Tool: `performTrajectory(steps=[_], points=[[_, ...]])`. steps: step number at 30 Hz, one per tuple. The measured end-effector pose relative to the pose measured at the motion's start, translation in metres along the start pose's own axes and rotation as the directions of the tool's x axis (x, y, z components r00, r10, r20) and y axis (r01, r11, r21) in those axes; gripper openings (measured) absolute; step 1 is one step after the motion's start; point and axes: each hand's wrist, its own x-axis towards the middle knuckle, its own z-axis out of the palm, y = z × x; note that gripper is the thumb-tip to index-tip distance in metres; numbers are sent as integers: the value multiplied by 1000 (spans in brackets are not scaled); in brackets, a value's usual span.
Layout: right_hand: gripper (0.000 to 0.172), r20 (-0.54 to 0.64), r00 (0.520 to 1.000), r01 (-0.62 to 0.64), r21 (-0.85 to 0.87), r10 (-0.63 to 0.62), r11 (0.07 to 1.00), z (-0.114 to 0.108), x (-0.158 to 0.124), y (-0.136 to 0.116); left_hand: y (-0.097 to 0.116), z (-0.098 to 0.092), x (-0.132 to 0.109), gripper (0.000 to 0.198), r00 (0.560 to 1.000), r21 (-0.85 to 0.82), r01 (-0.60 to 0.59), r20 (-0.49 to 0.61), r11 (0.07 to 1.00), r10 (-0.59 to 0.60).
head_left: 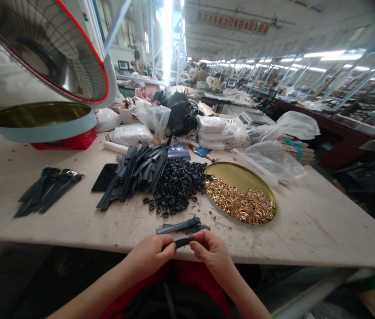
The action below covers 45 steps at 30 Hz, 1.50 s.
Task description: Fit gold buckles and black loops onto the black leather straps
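Note:
A short dark strap [183,242] is stretched between my two hands at the table's front edge. My left hand [152,252] pinches its left end between thumb and fingers. At the other end, my right hand [211,250] is closed on the strap, and its fingertips hide that tip. Just beyond lie finished-looking straps with buckles [179,226]. Behind them is a heap of small black loops [182,186], with a pile of plain dark straps [137,170] on its left. A round gold tray [253,175] on the right holds many gold buckles [240,204].
More buckled straps [49,188] lie at the left, near a black phone-like slab [103,178]. A large fan [51,48] leans over a round tin [41,124] on a red base. Plastic bags [273,155] and a black bag [182,115] crowd the back. People work farther off.

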Motion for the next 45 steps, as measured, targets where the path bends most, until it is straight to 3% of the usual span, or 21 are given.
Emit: performTrajectory(steps=[2,5,8,11,14,16,17,19,23,29,33,37,42,45], points=[[21,17,1000,1,15,-1,1000,5,-2,5,4,1,-3,29,999,15,-29,27,999,29],[24,81,995,-75,170,62,983,14,-4,9,8,4,-6,29,998,9,-51,31,999,51],[24,32,995,-95,324,89,941,24,-2,8,6,9,-3,29,998,-118,-55,-23,992,52],[27,19,998,-66,329,63,942,31,4,5,1,14,8,35,995,-235,-55,-91,970,34],[27,99,995,14,114,-25,993,18,19,4,-5,14,23,31,996,-278,-46,-88,959,22],[24,94,990,119,-223,-100,967,-7,35,2,-10,12,33,30,998,-282,-27,-65,959,9],[21,52,989,149,-421,-141,895,-24,45,0,-13,11,39,30,998,-285,-11,-65,959,-8],[25,-117,974,22,-805,-196,593,-60,69,-5,-17,10,49,29,995,-316,35,-79,948,-63],[21,-160,974,-81,-907,-162,412,-109,120,-9,-23,15,65,25,989,-469,76,-79,880,-128],[8,-83,997,-77,-954,-8,289,-113,156,-5,-21,14,70,23,992,-565,67,-54,823,-118],[5,-70,997,-70,-946,12,318,-117,156,-11,-18,14,62,24,993,-568,21,-83,823,-82],[12,-53,998,-31,-899,-39,437,-115,139,-25,-16,17,55,27,988,-602,11,-116,798,-102],[31,116,993,97,-719,-18,688,-65,89,-38,-5,12,51,28,962,-562,-97,-264,822,-66],[31,235,970,17,-338,67,941,-29,57,-38,0,10,46,30,960,-559,-103,-272,823,-64]])
